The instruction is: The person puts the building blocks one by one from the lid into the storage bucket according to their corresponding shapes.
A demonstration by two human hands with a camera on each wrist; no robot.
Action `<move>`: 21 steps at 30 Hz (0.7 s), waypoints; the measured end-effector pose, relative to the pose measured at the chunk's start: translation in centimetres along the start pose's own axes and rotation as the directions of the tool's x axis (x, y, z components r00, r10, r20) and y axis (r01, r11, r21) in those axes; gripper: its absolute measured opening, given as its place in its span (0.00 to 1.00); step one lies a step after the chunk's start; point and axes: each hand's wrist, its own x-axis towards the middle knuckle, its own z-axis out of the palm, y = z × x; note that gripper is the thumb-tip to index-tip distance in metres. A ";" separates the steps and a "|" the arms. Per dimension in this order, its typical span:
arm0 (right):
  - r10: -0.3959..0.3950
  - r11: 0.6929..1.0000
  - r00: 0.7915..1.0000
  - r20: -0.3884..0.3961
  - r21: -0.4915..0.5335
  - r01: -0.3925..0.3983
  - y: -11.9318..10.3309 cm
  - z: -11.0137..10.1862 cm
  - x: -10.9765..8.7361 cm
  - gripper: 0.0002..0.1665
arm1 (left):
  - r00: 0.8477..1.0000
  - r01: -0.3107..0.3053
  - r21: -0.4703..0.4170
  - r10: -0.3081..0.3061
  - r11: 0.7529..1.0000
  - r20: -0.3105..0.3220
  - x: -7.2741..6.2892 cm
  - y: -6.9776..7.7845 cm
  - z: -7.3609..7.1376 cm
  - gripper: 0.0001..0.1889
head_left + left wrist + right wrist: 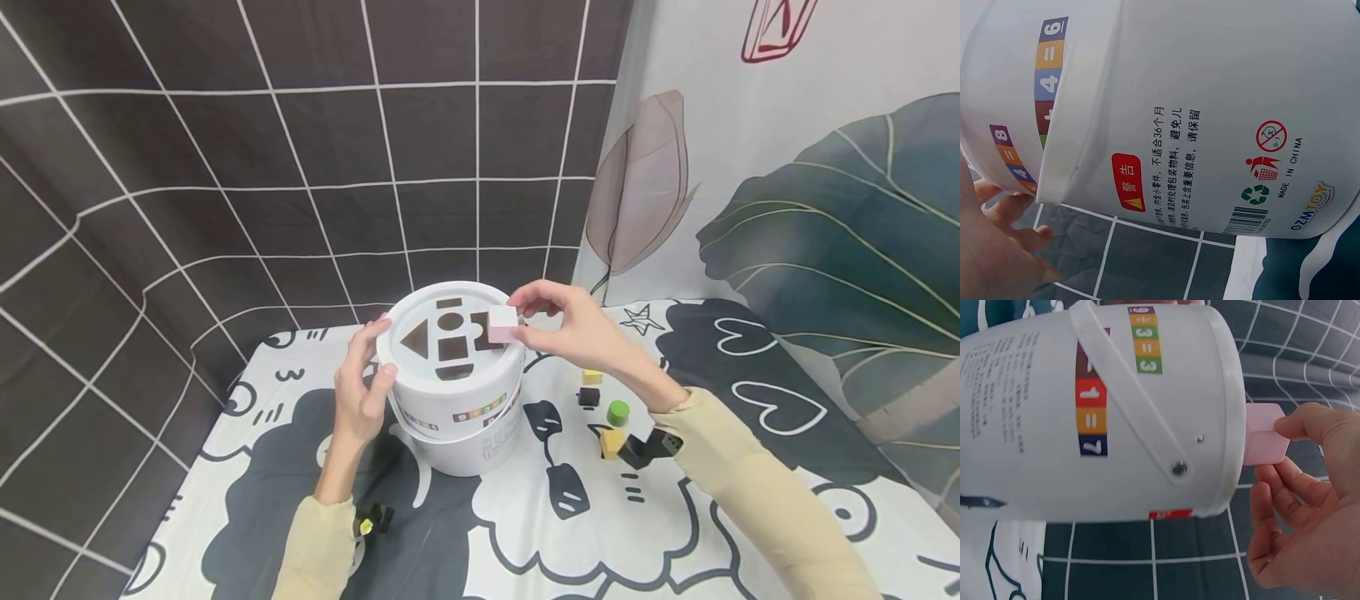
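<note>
A white shape-sorter bucket (457,425) stands upright on the cloth, its lid (401,354) cut with a triangle, a circle, rectangles and other openings. My left hand (362,387) rests against the left side of the lid, fingers at the far rim and thumb on the near edge. On the right, my right hand (573,325) pinches a pale pink block (1265,434) between thumb and fingers. The block sits right at the large opening on the lid's right side, and in the right wrist view it stands up past the rim.
Right of the bucket lie a green cylinder (618,412), a black block (588,397) and two yellow blocks, one nearer (612,443) and one farther (592,377). A dark grid-patterned cloth (420,142) hangs behind, and a leaf-print curtain (825,225) hangs at right.
</note>
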 end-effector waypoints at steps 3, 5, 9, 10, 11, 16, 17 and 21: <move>-0.008 1.000 1.000 0.019 0.008 0.008 -0.5 0.6 0.5 0.18 | 1.000 -0.004 0.003 0.004 1.000 -0.002 0.0 0.0 0.0 0.30; -0.016 1.000 0.999 0.032 0.017 0.015 -0.7 1.1 0.9 0.17 | 1.000 -0.003 0.007 0.003 1.000 -0.004 0.0 0.0 0.1 0.30; -0.032 0.999 0.998 0.050 0.025 0.030 -1.0 2.0 1.5 0.16 | 1.000 0.001 0.015 -0.001 1.000 -0.004 -0.1 -0.3 0.0 0.30; -0.034 0.999 0.998 0.055 0.023 0.033 -1.0 2.2 1.6 0.16 | 1.000 0.003 0.018 -0.003 1.000 -0.004 -0.1 -0.3 0.0 0.30; -0.035 0.999 0.998 0.059 0.020 0.034 -1.1 2.4 1.7 0.16 | 1.000 0.004 0.019 -0.004 1.000 -0.004 -0.1 -0.3 0.0 0.30; -0.041 0.999 0.995 0.087 -0.011 0.042 -1.0 3.1 2.3 0.16 | 1.000 0.003 0.021 -0.003 1.000 -0.002 -0.1 -0.3 0.0 0.30; -0.043 0.999 0.995 0.092 -0.020 0.045 -1.0 3.2 2.4 0.17 | 1.000 0.002 0.020 -0.002 1.000 -0.002 -0.1 -0.3 0.0 0.30; -0.055 0.996 0.992 0.112 -0.064 0.063 -1.3 3.5 2.7 0.17 | 1.000 0.001 0.018 -0.001 1.000 -0.001 -0.1 -0.3 0.0 0.30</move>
